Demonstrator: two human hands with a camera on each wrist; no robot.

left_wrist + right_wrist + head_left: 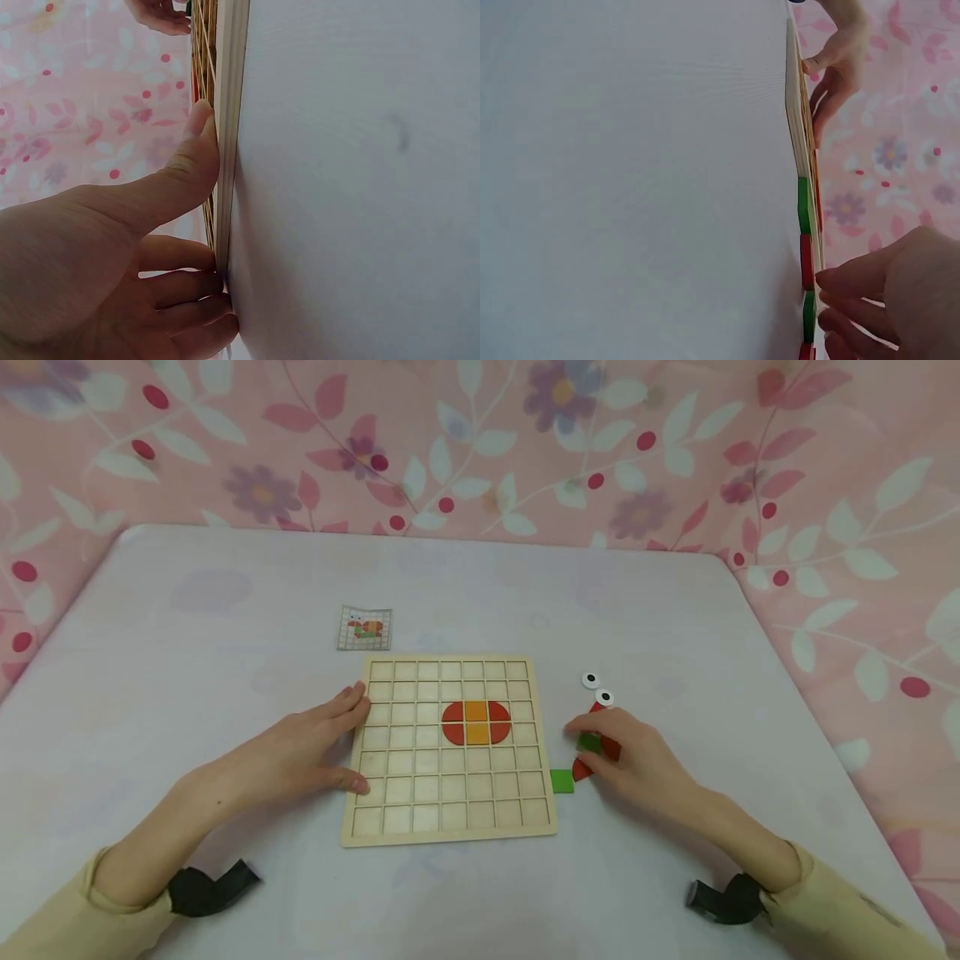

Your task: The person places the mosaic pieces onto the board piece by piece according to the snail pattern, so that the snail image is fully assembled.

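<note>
A square wooden grid board (412, 839) lies on the table, with red quarter-round tiles (453, 712) and orange square tiles (476, 733) forming a rounded shape in it. My left hand (300, 747) rests along the board's left edge, thumb and fingers spread apart. My right hand (637, 760) is right of the board, over loose tiles, its fingertips close around a green square tile (589, 742). In the right wrist view, this green tile (809, 319) sits in line with the others at table level. Red tiles (581, 769) beside it are partly hidden by the hand.
Another green tile (562, 781) lies against the board's right edge. Two round eye pieces (591, 680) are beyond the right hand. A small picture card (364, 628) showing a coloured figure on a grid lies behind the board. A flowered cloth (480, 443) hangs behind the table.
</note>
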